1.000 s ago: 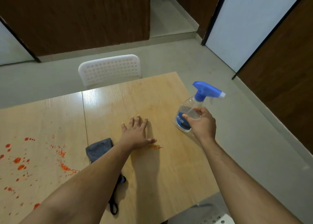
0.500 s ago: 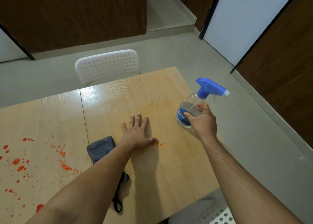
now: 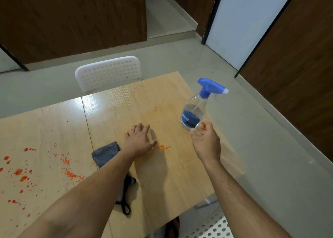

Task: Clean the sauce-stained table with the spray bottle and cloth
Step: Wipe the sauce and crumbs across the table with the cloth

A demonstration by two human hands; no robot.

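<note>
Spray bottle (image 3: 195, 111) stands upright near the surface's (image 3: 162, 174) right edge, just beyond the right hand (image 3: 207, 142), fingers loosely spread and holding nothing; left hand (image 3: 138, 141) lies flat, fingers splayed, cloth (image 3: 106, 154) just left of its wrist.

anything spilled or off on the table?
Yes. Orange-red sauce splatter covers the table's left part, and a small smear sits by the left hand. The spray bottle stands upright.
</note>
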